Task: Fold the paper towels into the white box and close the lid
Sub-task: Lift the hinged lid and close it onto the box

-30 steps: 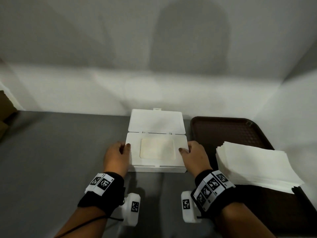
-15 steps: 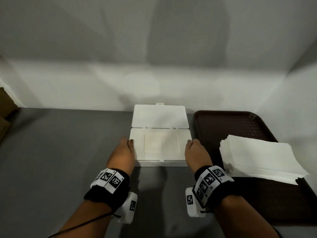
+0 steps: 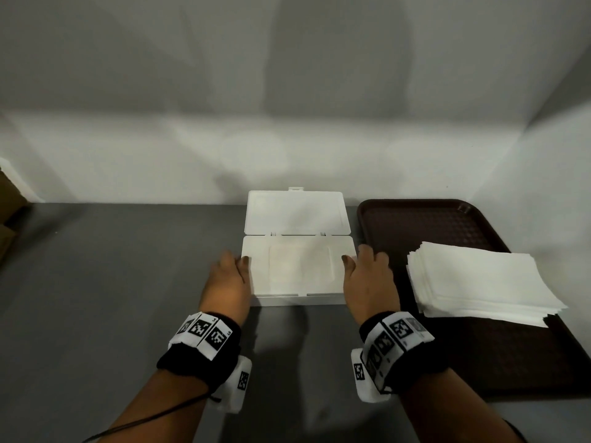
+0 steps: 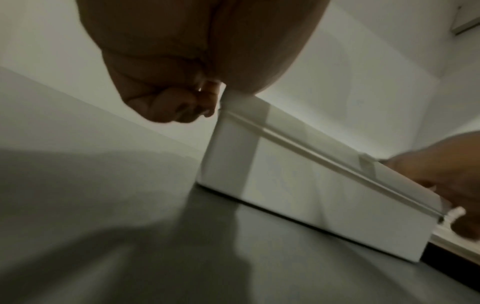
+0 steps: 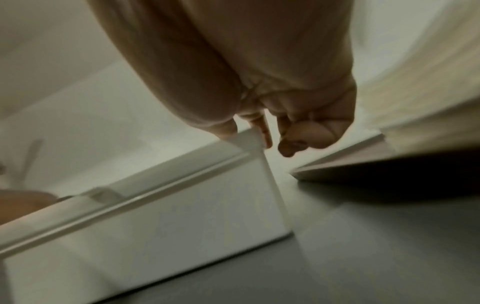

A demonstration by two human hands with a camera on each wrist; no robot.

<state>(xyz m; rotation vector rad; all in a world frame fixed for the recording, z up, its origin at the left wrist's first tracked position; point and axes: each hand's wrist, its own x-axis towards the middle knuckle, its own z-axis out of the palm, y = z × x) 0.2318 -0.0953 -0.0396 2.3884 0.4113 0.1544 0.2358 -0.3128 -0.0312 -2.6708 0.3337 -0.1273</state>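
Observation:
The white box [image 3: 299, 284] stands on the grey table with its hinged lid [image 3: 295, 212] folded back flat behind it. A cream rectangle [image 3: 299, 268] shows in its top. My left hand [image 3: 230, 276] grips the box's left side, thumb on the rim and fingers [image 4: 176, 102] curled by the corner of the box [image 4: 311, 195]. My right hand [image 3: 367, 276] grips the right side, thumb on the rim and fingers [image 5: 298, 139] down the wall of the box [image 5: 155, 236]. A stack of white paper towels [image 3: 479, 282] lies to the right.
The towels rest on a dark brown tray [image 3: 431, 219] right of the box, its edge close to my right hand. White walls enclose the table at the back and right. Something brown [image 3: 9, 212] sits at the far left edge. Grey table [image 3: 112, 282] spreads to the left.
The head view has shifted a little. Both hands have stayed on the box's sides and now sit slightly farther along them; the box has barely moved beside the tray.

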